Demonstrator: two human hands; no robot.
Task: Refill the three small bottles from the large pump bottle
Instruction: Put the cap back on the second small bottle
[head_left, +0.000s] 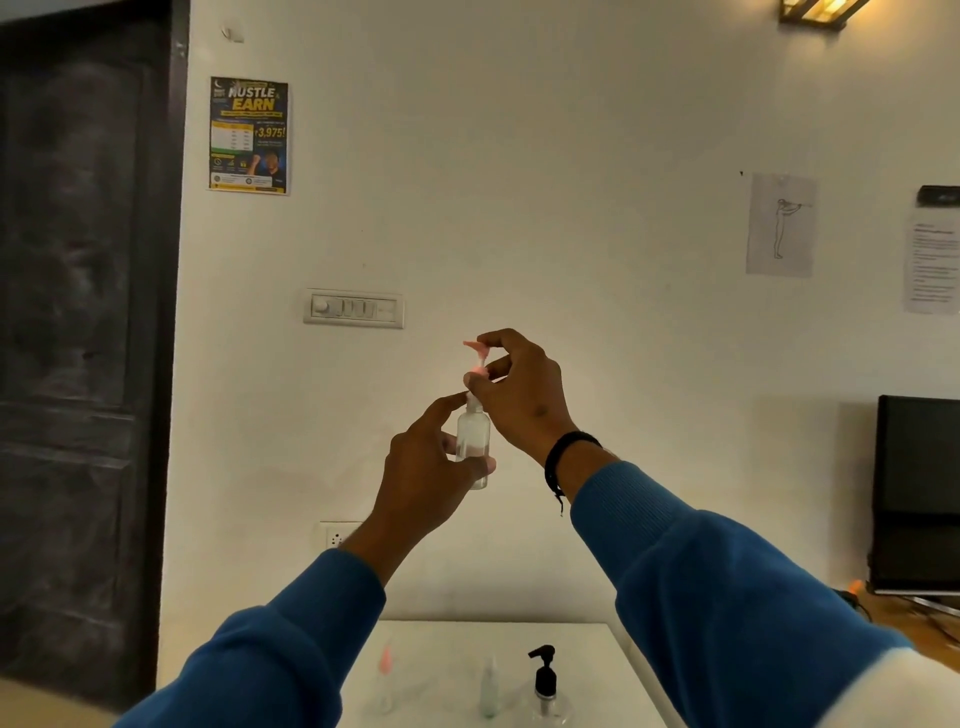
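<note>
Two hands raised above the worktop: left hand grips a small clear bottle upright, steadying it while right hand pinches its pink pump cap, apparently unscrewing or refitting it.

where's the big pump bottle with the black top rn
In the head view, the large pump bottle stands on the white table at bottom centre, right of a greenish small bottle.

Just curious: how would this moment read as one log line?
left hand holds small bottle | right hand fingers pinch pink pump top | raised above table
</note>
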